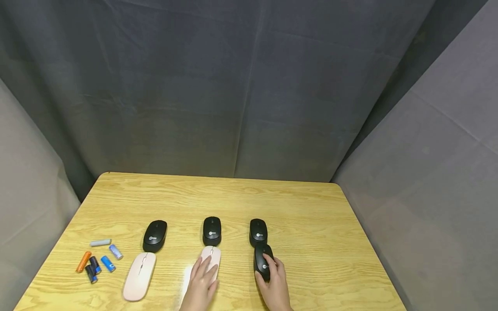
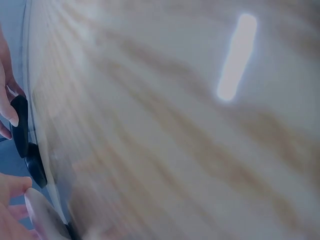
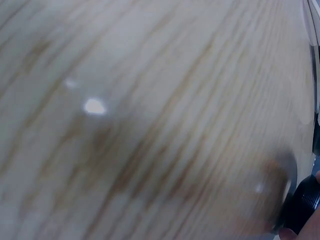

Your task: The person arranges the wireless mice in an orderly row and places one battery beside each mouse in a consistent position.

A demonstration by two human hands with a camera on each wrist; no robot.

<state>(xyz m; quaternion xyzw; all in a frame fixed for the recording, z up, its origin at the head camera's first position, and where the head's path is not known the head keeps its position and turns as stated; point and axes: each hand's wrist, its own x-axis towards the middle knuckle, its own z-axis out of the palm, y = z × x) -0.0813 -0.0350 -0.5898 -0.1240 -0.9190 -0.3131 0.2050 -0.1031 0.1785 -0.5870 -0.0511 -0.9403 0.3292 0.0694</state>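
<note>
My left hand [image 1: 200, 283] lies over a pale pink computer mouse [image 1: 210, 252], fingers spread across its top and left side and the thumb by its right side. The front end of this mouse meets a black mouse [image 1: 212, 231]. To the right, my right hand [image 1: 275, 285] grips another black mouse [image 1: 262, 259] between thumb and fingers. Its front end touches a further black mouse [image 1: 258, 232]. In the left wrist view the pink mouse [image 2: 44, 212] shows beside the left fingers [image 2: 19, 185]. Only an edge of the gripped black mouse [image 3: 301, 205] shows in the right wrist view.
At the left, a second pink mouse [image 1: 139, 276] lies end to end with a black mouse [image 1: 154, 236]. Several loose batteries, among them an orange one [image 1: 83, 261] and a blue one [image 1: 108, 263], lie farther left on the wooden table [image 1: 319, 242]. Grey curtains [image 1: 194, 95] surround it.
</note>
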